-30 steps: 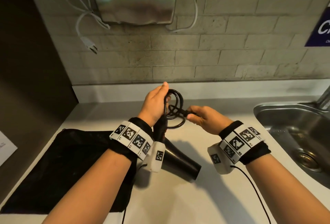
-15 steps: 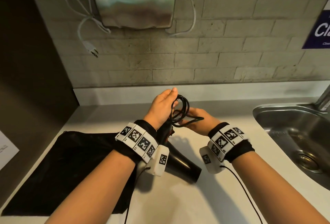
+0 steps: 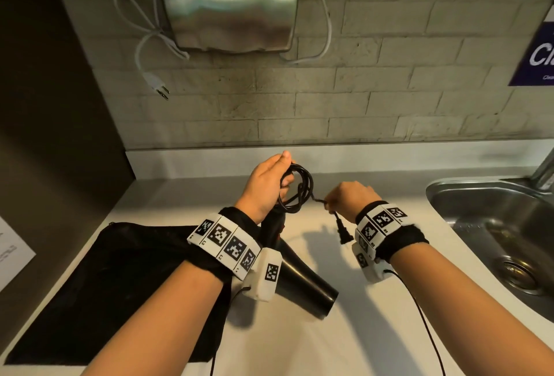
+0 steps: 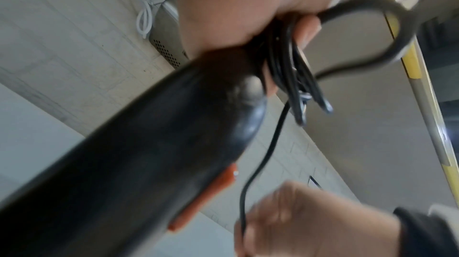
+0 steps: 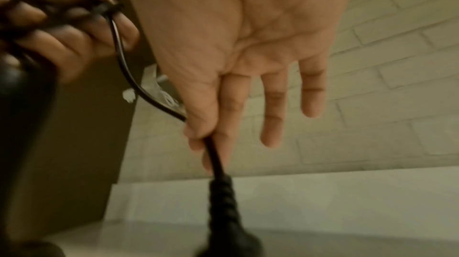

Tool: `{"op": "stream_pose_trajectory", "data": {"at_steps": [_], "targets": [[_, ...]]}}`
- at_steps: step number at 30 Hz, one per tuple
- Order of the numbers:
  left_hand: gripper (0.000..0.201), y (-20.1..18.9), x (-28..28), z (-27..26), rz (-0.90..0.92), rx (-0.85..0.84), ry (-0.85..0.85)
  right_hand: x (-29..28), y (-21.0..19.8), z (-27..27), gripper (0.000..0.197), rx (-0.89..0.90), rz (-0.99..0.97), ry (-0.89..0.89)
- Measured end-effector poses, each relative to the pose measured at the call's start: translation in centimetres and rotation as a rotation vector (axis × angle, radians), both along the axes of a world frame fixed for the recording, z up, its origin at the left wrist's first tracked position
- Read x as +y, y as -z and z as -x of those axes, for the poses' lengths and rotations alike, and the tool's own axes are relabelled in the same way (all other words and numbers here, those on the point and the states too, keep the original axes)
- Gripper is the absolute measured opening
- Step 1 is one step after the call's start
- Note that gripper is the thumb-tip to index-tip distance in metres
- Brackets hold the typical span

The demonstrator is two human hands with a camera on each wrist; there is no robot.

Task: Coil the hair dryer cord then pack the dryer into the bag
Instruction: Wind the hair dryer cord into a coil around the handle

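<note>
The black hair dryer (image 3: 302, 282) hangs tilted above the counter, barrel toward the lower right. My left hand (image 3: 284, 171) grips its handle end together with several loops of the black cord (image 3: 299, 189). In the left wrist view the loops (image 4: 293, 64) sit under my curled fingers, above the dryer (image 4: 149, 153) and its orange switch (image 4: 208, 198). My right hand (image 3: 332, 204), just right of the coil, pinches the cord end between thumb and forefinger (image 5: 211, 143). The plug (image 3: 343, 230) dangles below it. A black bag (image 3: 120, 285) lies flat on the counter at the left.
A steel sink (image 3: 494, 225) with a faucet (image 3: 545, 171) sits at the right. On the tiled wall hangs a metal hand dryer (image 3: 227, 0) with a loose white cord and plug (image 3: 156, 81). A sheet of paper (image 3: 12, 255) lies at the far left.
My right hand has drawn the cord end rightward away from the coil, and the plug now hangs below it. My left hand keeps its hold on handle and loops.
</note>
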State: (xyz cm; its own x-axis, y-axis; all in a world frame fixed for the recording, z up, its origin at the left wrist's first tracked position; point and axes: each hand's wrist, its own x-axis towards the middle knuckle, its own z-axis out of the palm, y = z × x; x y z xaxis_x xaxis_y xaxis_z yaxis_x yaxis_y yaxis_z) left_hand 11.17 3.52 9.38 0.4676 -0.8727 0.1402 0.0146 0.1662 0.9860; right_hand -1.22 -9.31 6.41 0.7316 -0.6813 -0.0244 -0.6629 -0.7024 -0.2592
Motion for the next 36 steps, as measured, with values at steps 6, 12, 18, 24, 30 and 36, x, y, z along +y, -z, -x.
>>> {"op": "stream_pose_trajectory", "data": {"at_steps": [6, 12, 18, 24, 30, 36], "targets": [[0.025, 0.3, -0.1, 0.0, 0.012, -0.069, 0.026, 0.6, 1.0, -0.3, 0.020, 0.125, 0.051, -0.002], [0.024, 0.2, -0.4, 0.1, 0.025, -0.088, 0.035, 2.8, -0.3, -1.3, 0.034, -0.352, -0.280, -0.271], [0.026, 0.1, -0.4, -0.1, 0.000, -0.057, 0.056, 3.3, -1.3, -1.2, 0.020, -0.562, -0.403, -0.279], [0.025, 0.1, -0.1, 0.1, -0.009, -0.041, 0.029, 0.4, 0.7, -1.1, 0.022, -0.129, -0.181, -0.039], [0.019, 0.5, -0.1, -0.6, 0.034, -0.141, 0.042, 0.6, 1.4, -0.5, 0.020, -0.067, -0.169, -0.028], [0.017, 0.1, -0.2, -0.5, 0.048, -0.173, 0.023, 3.1, -1.1, -0.8, 0.038, -0.253, -0.363, -0.302]]}}
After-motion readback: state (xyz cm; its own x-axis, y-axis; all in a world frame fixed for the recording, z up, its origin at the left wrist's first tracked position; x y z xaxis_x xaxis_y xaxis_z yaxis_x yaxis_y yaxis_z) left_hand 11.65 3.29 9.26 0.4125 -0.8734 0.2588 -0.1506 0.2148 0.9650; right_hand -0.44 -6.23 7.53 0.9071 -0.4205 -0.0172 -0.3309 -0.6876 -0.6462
